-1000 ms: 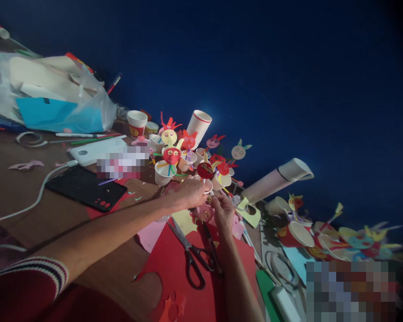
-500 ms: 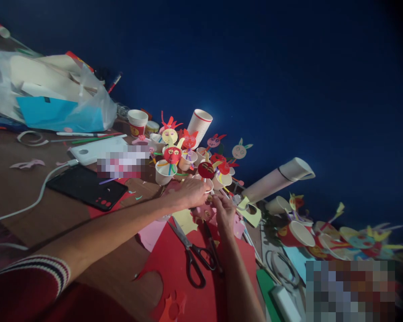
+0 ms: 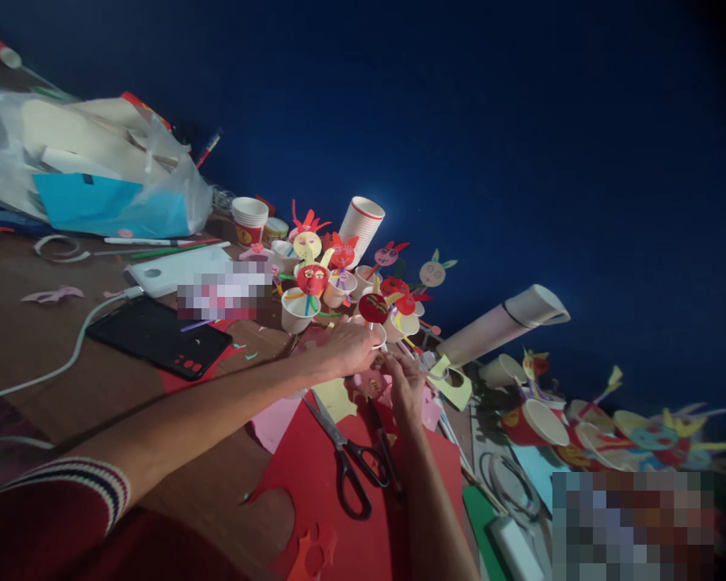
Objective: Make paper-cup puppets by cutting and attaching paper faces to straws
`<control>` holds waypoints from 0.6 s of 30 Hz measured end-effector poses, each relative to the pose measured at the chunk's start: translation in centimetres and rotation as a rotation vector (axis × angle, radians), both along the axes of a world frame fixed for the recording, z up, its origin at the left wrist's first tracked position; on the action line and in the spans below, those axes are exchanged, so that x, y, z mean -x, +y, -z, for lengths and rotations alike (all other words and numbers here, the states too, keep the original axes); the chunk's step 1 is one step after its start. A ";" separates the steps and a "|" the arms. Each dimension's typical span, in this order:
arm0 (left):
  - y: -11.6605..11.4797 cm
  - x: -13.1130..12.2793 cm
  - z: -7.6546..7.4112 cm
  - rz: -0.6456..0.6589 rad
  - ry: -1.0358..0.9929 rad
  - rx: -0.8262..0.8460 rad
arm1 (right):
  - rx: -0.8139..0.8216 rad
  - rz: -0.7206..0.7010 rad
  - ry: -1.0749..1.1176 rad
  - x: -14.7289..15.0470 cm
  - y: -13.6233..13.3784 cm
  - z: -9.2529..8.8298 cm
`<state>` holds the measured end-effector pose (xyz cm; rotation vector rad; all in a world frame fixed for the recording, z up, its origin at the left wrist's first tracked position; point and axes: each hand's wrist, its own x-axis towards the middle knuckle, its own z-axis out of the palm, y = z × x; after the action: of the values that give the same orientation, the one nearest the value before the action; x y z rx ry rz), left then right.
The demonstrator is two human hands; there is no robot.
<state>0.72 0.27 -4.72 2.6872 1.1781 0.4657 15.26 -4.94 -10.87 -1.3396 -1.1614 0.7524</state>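
My left hand is closed around a white paper cup, covering most of its side. Above that cup's rim stands a dark red paper face with pale yellow ears. Close against the cup's right side, my right hand has its fingers pinched together; whatever lies between them is too small to make out. Scissors with black handles lie on a red paper sheet below my hands. A dark pen rests beside them. Pink and yellow paper scraps spread under the fingers.
Several cups with paper faces crowd behind my hands. A tall stack of cups stands at the back, a white flask leans to the right. On the left lie a black phone, a white power bank and a plastic bag.
Both hands stay at the same cup with almost no movement. The whole view has shifted very slightly.
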 end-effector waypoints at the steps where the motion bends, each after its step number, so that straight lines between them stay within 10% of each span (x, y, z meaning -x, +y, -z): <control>1: 0.0 0.0 -0.1 -0.001 0.001 0.001 | -0.002 -0.002 0.002 0.0 0.0 0.1; 18: 0.0 0.0 -0.3 -0.024 0.004 0.013 | 0.004 -0.022 -0.007 0.5 0.1 -0.2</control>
<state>0.76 0.23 -4.40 2.6664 1.2120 0.4548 14.78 -4.84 -10.65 -1.3349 -1.1825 0.7669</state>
